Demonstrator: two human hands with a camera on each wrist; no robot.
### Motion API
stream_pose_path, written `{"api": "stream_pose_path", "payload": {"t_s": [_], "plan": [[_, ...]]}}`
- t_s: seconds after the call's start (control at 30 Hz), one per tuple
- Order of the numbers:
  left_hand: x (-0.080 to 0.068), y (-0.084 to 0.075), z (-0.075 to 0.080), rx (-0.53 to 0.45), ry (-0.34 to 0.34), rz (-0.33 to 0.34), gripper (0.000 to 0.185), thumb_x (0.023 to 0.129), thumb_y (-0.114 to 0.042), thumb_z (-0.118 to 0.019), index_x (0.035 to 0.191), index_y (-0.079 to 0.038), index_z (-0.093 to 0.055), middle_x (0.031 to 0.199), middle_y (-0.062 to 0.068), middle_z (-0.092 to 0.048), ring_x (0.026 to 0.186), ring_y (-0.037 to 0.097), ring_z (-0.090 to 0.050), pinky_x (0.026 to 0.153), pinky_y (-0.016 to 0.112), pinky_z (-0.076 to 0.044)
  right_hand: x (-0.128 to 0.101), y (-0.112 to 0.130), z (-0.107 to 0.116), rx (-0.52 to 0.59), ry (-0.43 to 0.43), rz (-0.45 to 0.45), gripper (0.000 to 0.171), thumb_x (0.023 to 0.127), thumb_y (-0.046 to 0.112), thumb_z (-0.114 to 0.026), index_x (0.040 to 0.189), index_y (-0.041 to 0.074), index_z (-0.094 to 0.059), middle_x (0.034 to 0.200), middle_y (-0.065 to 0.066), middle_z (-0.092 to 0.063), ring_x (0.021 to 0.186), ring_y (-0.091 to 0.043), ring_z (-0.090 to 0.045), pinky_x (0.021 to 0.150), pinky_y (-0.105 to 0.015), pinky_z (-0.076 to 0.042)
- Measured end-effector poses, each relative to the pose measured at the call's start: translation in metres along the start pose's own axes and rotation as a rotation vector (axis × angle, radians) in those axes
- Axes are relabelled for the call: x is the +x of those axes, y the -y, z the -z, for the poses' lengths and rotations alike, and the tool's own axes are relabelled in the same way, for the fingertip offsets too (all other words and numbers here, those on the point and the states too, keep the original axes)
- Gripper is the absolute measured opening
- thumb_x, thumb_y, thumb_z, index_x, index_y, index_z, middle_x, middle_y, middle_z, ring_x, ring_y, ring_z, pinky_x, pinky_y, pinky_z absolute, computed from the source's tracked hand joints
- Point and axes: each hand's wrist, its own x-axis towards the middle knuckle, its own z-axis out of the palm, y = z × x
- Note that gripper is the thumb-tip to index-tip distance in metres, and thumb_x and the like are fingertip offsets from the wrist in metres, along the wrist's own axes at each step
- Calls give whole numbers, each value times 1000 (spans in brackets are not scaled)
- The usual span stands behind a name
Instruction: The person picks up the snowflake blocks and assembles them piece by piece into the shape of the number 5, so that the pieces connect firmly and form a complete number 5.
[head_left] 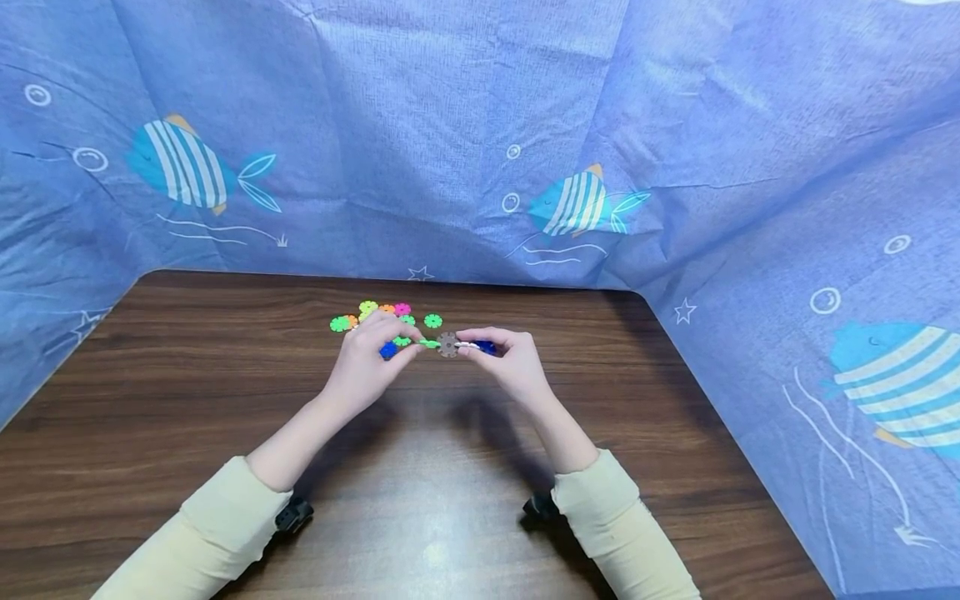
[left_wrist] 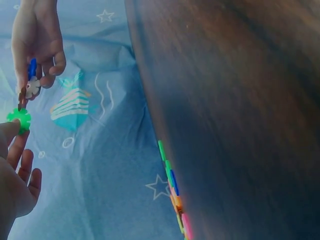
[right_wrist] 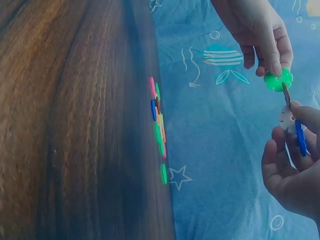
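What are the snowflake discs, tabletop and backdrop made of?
Green disc in the left hand: probably moulded plastic, given its saturated colour and uniform notched edge. Tabletop: dark wood grain with a soft glare, wood or laminate. Backdrop: woven-looking printed cloth, creased and matte.

The head camera is looking forward and down from above the desk (head_left: 187, 392), taking in both forearms and the blue fish-print cloth (head_left: 450, 125) behind. Each wrist camera is sitting close beside its own hand, looking along the desk surface toward the cloth. All three views are sharing the two hands meeting over the scattered coloured discs (head_left: 382, 317).
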Motion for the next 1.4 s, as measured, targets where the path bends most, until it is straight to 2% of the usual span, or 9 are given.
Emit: {"api": "stream_pose_path", "payload": {"t_s": [0.17,0.27,0.4,0.57,0.67,0.87,0.93,1.2,1.4], "plan": [[-1,-1,-1,-12,-51,-35,16,72,-6,-81,83,-13,-71,82,-1,-68,85,15,-62,70,32,-49,2,-16,-2,-13,-19,12,19,80,7,-74,98,-1,-73,90,-15,-72,72,-6,-62,61,-19,-49],[-1,-2,-1,-23,-65,-52,15,73,-5,-80,82,-12,-72,80,-1,-69,80,12,-63,66,24,-47,3,-26,-3,-32,-32,28,19,80,11,-76,97,3,-74,89,-11,-73,74,-12,-64,61,-20,-50],[-1,-2,-2,-54,-71,-79,13,73,-2,-79,82,-10,-72,78,-1,-70,72,10,-61,61,16,-42,-1,-11,-3,-52,-40,52,18,80,7,-75,96,-1,-74,90,-14,-72,78,-16,-66,64,-20,-51],[-2,-2,-5,-87,-80,-106,15,72,1,-78,81,-8,-72,76,-1,-70,72,11,-62,62,16,-44,-7,13,-2,-39,-31,61,18,80,1,-73,96,-7,-72,92,-19,-71,78,-9,-66,64,-19,-51],[-4,-1,-7,-103,-88,-104,15,72,3,-78,81,-8,-72,77,0,-70,75,12,-64,64,16,-45,-8,16,-2,-33,-31,56,19,80,0,-73,96,-8,-71,93,-20,-71,79,-10,-66,65,-18,-51],[-5,0,-10,-87,-97,-119,20,68,5,-80,81,-8,-73,76,0,-70,73,11,-64,56,20,-44,-10,11,-1,-35,-29,41,20,80,1,-73,97,-7,-71,92,-21,-71,76,-9,-64,63,-18,-50],[-5,0,-9,-79,-96,-119,20,68,4,-80,81,-9,-73,76,-1,-70,73,11,-64,57,20,-45,-10,10,-1,-35,-24,35,21,80,2,-73,98,-6,-71,93,-20,-71,76,-8,-63,64,-18,-50],[1,-1,-2,-60,-56,-62,15,73,-4,-80,85,-11,-74,80,-1,-71,79,13,-66,72,18,-48,-10,11,5,-25,40,16,27,79,1,-74,105,-4,-68,97,-19,-70,77,-9,-62,69,-19,-51],[9,-4,7,-73,49,-17,14,76,-6,-77,87,-12,-73,84,-3,-71,82,10,-66,73,31,-54,-10,7,8,-24,109,20,29,81,1,-71,108,-5,-66,97,-20,-69,83,-19,-63,77,-35,-53]]}}
